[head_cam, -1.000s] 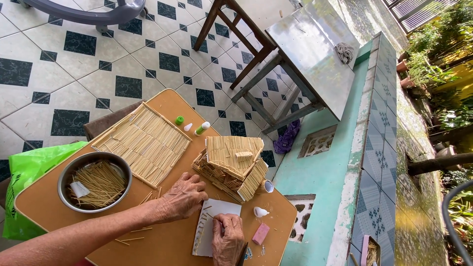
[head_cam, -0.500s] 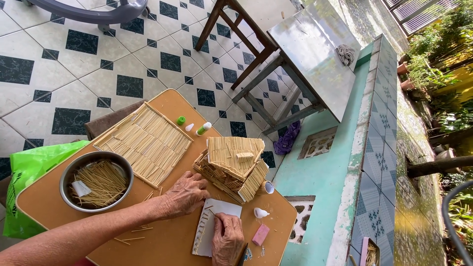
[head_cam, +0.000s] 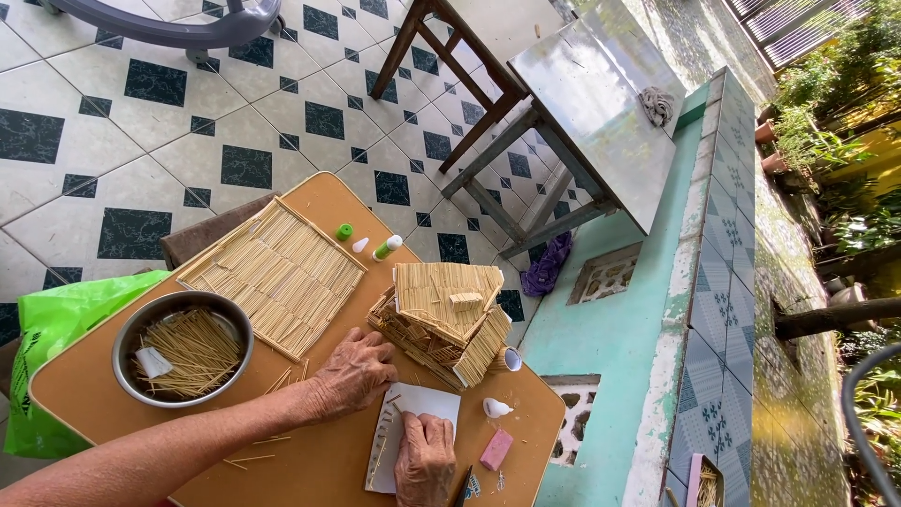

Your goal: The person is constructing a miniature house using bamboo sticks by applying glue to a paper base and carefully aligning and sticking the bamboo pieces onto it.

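My left hand (head_cam: 355, 372) rests knuckles-up on the wooden table (head_cam: 310, 197), its fingertips at the edge of a white card (head_cam: 427, 402) with thin sticks on it. My right hand (head_cam: 424, 458) lies on the card's near end with fingers curled; whether it pinches a stick is hidden. Just beyond the hands stands a small house model made of sticks (head_cam: 441, 319). A flat panel of glued sticks (head_cam: 275, 272) lies to the left. A metal bowl (head_cam: 182, 349) holds loose sticks and a white scrap.
A green-capped glue bottle (head_cam: 386, 248), a green cap (head_cam: 344, 231) and a white cap lie at the table's far edge. A pink eraser (head_cam: 496, 449) and white pieces sit near my right hand. A green bag (head_cam: 56, 310), metal table (head_cam: 601, 103), wooden chair and teal wall surround.
Both hands stay on the white card with only slight finger movement. The view has shifted a little.
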